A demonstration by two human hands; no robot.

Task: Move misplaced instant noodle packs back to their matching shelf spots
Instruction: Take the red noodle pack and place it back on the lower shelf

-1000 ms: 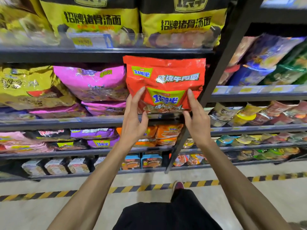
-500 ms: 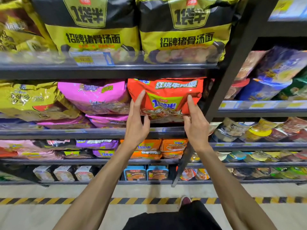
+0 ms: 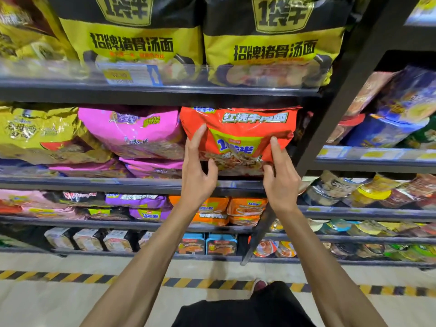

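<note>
A large red noodle multipack (image 3: 245,131) with green and yellow labels stands in the right end of the second shelf (image 3: 141,184), just under the shelf above. My left hand (image 3: 197,171) holds its lower left edge, fingers up the front and thumb underneath. My right hand (image 3: 279,175) holds its lower right corner the same way. Pink noodle packs (image 3: 132,133) sit directly to its left, touching it.
Yellow-and-black noodle bags (image 3: 271,43) fill the top shelf. Yellow packs (image 3: 40,135) lie at the far left. Orange packs (image 3: 245,210) and purple packs (image 3: 144,206) sit one shelf lower. A black upright post (image 3: 330,128) borders the bay on the right; cup noodles (image 3: 368,190) lie beyond it.
The red pack has gone further back into the second shelf slot, its top now tucked under the shelf above. Both hands stayed on its lower corners and moved with it.
</note>
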